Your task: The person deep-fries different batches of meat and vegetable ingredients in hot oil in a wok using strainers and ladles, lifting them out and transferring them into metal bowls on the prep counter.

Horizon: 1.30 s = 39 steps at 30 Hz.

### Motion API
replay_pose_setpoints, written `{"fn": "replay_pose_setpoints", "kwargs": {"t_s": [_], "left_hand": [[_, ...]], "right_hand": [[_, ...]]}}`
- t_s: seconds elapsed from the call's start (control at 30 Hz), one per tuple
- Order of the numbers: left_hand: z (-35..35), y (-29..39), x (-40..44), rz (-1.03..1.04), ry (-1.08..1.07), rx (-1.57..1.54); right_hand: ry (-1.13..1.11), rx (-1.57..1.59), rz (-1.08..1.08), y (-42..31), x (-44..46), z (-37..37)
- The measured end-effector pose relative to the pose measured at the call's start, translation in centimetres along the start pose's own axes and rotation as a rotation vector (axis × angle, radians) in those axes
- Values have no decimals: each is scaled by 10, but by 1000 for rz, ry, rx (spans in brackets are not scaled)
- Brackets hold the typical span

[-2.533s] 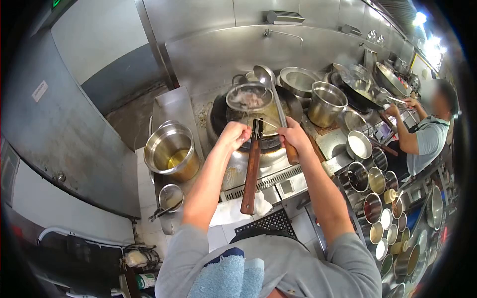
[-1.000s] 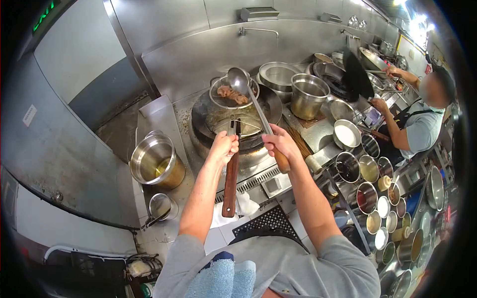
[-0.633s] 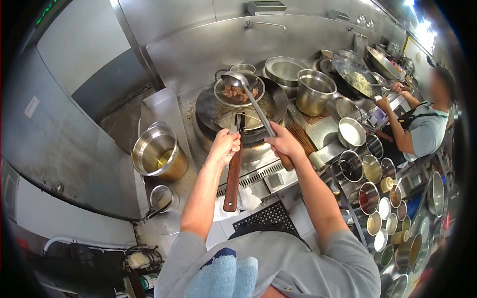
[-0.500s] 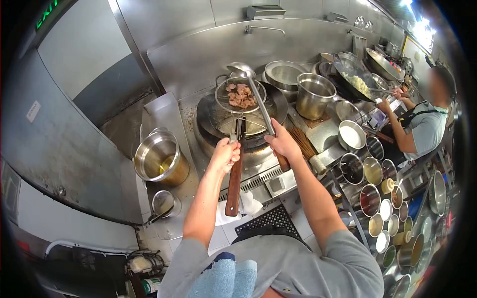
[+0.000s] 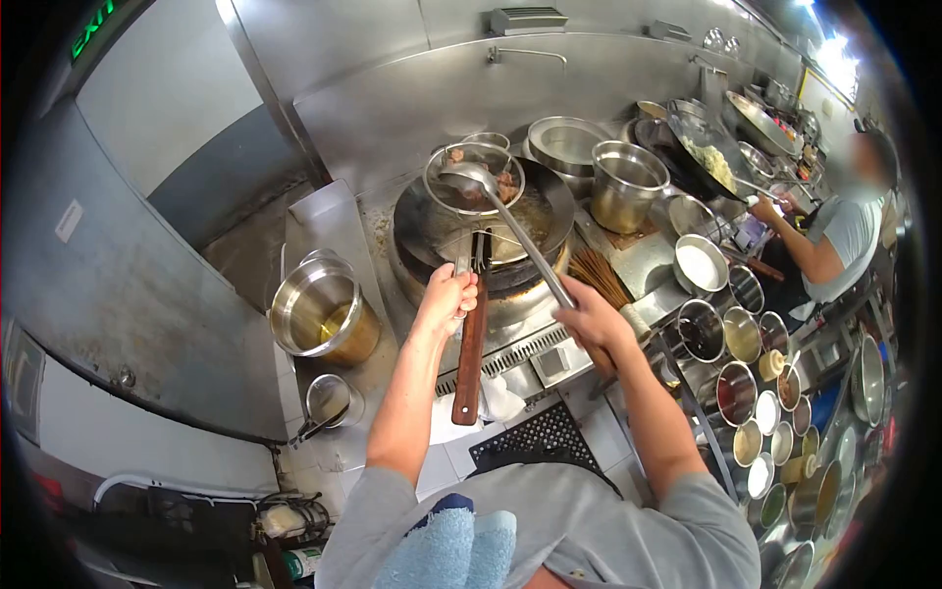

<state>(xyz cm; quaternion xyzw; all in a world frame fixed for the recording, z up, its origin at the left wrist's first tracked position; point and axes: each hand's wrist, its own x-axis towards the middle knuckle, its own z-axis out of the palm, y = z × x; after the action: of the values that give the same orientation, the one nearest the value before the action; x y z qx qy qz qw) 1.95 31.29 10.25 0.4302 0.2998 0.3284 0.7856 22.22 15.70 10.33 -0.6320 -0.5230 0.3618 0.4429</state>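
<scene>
Your left hand (image 5: 449, 298) clenches its fingers round a metal handle; your right (image 5: 592, 319) grips the ladle (image 5: 530, 250), bowl at the meat (image 5: 505, 187). The strainer (image 5: 432, 195) sits above the wok (image 5: 551, 218) (likely so drips land inside).

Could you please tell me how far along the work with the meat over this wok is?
Done: the meat is in the strainer, above the wok.
In hand: the left hand holds the strainer; the right hand holds the ladle over it.
Left: probably emptying the strainer. Whether the meat is cooked, I cannot tell.
</scene>
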Motion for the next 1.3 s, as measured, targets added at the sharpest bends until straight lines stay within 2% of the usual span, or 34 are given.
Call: {"fn": "replay_pose_setpoints", "kwargs": {"t_s": [0.03, 0.1, 0.2, 0.3, 0.33, 0.43, 0.47, 0.6, 0.73, 0.83, 0.87, 0.9, 1.0, 1.1, 1.17, 1.23, 1.3], "left_hand": [[-2, -4, 1, -21, -13, 14], [-8, -9, 1, -52, -34, 44], [-8, -7, -3, -47, -16, 50], [-11, -9, -2, -36, -48, -5], [-13, -10, 0, -30, -68, -27], [-12, -10, 5, -62, -49, -49], [-13, -10, 5, -69, -64, -67], [-14, -11, 2, -27, -34, -119], [-15, -13, -2, -49, -84, -75], [-18, -12, 2, -54, -59, -54], [-17, -14, -1, -44, -29, -63], [-17, -15, -3, -35, 2, -75], [-16, -13, -11, -33, 11, -87], [-17, -9, -14, -43, -28, -67], [-16, -15, -17, -52, -15, -67], [-14, -14, -14, -25, 56, -102], [-18, -9, -16, -27, 20, -49]], "right_hand": [[22, -73, -41, 12, 19, 2], [57, 25, 16, -9, 38, 6], [198, -46, -47, -3, 49, 8], [180, -65, -5, -3, 39, 15], [-28, 325, 119, -21, 28, 7], [-33, 326, 96, -24, 15, 6], [11, 177, 52, -22, 8, 8], [79, 165, 84, -44, -26, 14], [-59, 693, 146, -12, 14, 23], [99, 222, 22, -25, 27, 36], [161, 117, 98, -32, 16, 33], [137, 116, -34, -27, 12, 24], [-37, 202, 59, -53, -25, 1], [-137, 244, 129, -28, -7, 2], [-16, 72, 5, 0, 28, 15], [71, 158, 69, -10, 37, 18], [134, 110, 42, -24, 29, 11]]}}
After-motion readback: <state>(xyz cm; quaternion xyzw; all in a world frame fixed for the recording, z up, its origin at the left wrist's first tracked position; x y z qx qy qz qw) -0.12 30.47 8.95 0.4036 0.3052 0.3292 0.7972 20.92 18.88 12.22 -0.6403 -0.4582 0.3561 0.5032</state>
